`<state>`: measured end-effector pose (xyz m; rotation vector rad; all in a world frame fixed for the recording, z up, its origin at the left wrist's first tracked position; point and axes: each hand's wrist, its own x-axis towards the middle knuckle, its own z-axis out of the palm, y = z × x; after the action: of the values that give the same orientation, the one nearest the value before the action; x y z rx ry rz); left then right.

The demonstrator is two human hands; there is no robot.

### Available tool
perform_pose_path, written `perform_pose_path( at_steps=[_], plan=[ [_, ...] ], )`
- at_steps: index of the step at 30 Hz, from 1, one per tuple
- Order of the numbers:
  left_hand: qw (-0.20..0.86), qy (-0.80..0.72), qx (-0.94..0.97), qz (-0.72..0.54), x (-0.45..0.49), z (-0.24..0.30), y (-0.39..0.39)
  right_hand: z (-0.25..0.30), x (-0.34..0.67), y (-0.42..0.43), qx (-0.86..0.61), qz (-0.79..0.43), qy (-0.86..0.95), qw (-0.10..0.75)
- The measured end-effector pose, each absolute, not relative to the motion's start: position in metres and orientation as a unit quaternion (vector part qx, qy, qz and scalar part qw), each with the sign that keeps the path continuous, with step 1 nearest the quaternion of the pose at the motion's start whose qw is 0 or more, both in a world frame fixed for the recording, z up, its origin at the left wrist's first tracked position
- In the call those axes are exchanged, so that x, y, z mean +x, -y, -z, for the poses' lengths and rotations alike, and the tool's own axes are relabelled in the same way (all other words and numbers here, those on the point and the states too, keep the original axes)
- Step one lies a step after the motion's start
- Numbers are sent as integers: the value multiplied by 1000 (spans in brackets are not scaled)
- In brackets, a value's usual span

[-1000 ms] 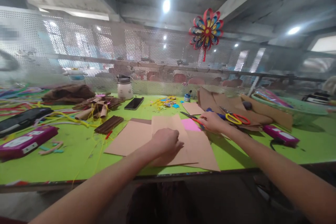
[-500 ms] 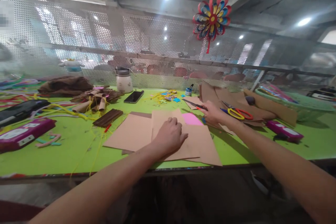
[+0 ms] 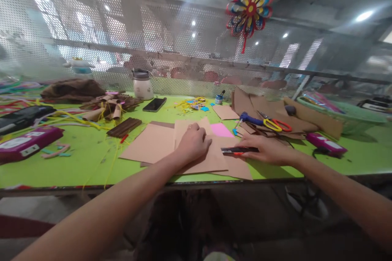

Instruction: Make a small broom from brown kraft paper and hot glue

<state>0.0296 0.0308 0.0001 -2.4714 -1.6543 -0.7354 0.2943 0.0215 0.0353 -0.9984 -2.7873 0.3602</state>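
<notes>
My left hand (image 3: 192, 142) presses on a stack of brown paper sheets (image 3: 153, 144), its fingers curled and the thumb out to the side. One upper sheet stands slightly raised behind the knuckles. To the right, my right hand (image 3: 263, 149) is closed around a black box cutter (image 3: 239, 150) with a red part. The cutter points left and lies just over the sheets' right part; I cannot tell whether it touches them. A pink sheet (image 3: 222, 130) shows from under the stack. Behind my right hand are a blue-handled tool (image 3: 251, 119) and yellow-and-red-handled scissors (image 3: 272, 125).
Brown paper pieces (image 3: 260, 108) lie at the right by a green basket (image 3: 352, 120). A phone (image 3: 154, 105), a white jar (image 3: 142, 87) and yellow scraps (image 3: 190, 105) are behind. Brown strips (image 3: 125, 127) and a purple box (image 3: 29, 142) lie left. The table's front edge runs close below my hands.
My right hand has come from the back right toward me with the box cutter, uncovering the blue-handled tool. My left hand stays on the paper. The view has tilted slightly down.
</notes>
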Motion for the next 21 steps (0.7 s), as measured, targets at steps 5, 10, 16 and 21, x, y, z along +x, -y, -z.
perform_pose_path(
  at_steps=[5,10,16,21],
  plan=[
    [31,537,-818,203,29,-3,-36,-32,303,7,-332,-160,927,67],
    [31,513,-842,163,30,-2,-38,-29,310,19,-334,-196,918,80],
    [80,470,-862,174,34,5,-36,-34,309,25,-330,-207,918,77],
    [72,467,-866,165,32,7,-36,-29,303,27,-345,-178,918,86]
  ],
)
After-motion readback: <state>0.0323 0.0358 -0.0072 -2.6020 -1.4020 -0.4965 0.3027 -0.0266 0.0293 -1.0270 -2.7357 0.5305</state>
